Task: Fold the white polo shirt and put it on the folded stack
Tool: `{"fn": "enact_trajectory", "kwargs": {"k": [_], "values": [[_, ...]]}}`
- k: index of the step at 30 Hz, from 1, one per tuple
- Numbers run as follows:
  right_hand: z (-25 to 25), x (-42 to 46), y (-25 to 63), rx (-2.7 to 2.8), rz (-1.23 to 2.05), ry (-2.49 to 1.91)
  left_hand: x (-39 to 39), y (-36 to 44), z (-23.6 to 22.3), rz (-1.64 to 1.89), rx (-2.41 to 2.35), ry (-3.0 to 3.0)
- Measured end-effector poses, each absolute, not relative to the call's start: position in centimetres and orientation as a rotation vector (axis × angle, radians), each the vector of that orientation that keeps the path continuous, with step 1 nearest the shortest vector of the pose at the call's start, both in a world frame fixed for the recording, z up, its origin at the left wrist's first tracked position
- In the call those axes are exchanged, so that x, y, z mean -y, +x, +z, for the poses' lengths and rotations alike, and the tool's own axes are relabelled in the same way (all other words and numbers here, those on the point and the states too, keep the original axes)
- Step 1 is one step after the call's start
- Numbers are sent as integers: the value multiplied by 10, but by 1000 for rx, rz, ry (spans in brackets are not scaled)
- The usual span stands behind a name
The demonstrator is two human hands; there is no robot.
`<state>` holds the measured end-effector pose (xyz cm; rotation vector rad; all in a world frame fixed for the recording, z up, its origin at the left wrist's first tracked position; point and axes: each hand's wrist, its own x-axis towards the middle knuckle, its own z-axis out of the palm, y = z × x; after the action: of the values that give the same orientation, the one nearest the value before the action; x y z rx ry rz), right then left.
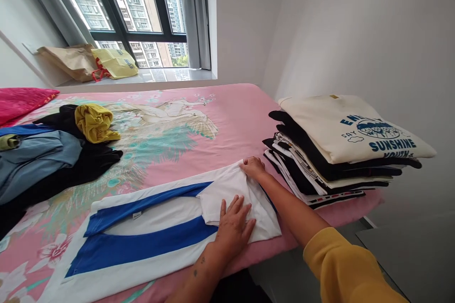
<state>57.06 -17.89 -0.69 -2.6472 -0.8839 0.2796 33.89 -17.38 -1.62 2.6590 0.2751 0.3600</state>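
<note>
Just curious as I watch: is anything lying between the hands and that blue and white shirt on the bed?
Nothing visible: the left hand lies flat on the shirt, and the right hand touches its folded white edge.

A mustard-yellow sleeve covers the right arm; the left forearm bears small tattoos.

Home bedroom. Bed point(234, 113) with pink floral-and-bird sheet fills middle of frame, under my hands. Folded T-shirt stack point(341, 151) at right, loose clothes heap point(53, 156) at left. Big window point(142, 4) upper left, apartment towers outside; paper bags point(88, 61) on sill. Plain white walls.
</note>
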Motion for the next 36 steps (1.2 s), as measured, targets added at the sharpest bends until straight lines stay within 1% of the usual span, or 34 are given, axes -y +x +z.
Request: {"fn": "enact_trajectory", "kwargs": {"k": [2, 5, 7, 9, 12, 14, 16, 19, 22, 24, 29, 36], "values": [[-6, 179, 565, 833, 224, -2653, 152, 332, -12, 442, -351, 2659], [0, 178, 550, 809, 68, -2630, 107, 320, -11, 591, -602, 2661], [3, 177, 535, 921, -67, -2536, 80, 310, -13, 593, -773, 2658], [0, 175, 516, 1148, -114, -2413, 61, 299, -16, 502, -870, 2689], [-13, 177, 492, 1455, 77, -2383, 42, 275, -20, 324, -887, 2782], [-21, 182, 482, 1513, 202, -2463, 29, 252, -22, 271, -959, 2826], [-24, 188, 474, 1455, 164, -2533, 13, 224, -24, 272, -1145, 2829], [-13, 193, 454, 1414, 30, -2426, -14, 176, -24, 326, -1417, 2792], [3, 191, 421, 1536, 90, -2247, -35, 135, -20, 411, -1586, 2734], [9, 187, 398, 1591, 170, -2239, -43, 116, -16, 461, -1685, 2661], [8, 174, 368, 1563, 278, -2420, -52, 94, -6, 434, -1893, 2429], [2, 171, 364, 1581, 270, -2503, -61, 84, 2, 366, -1906, 2276]]}}
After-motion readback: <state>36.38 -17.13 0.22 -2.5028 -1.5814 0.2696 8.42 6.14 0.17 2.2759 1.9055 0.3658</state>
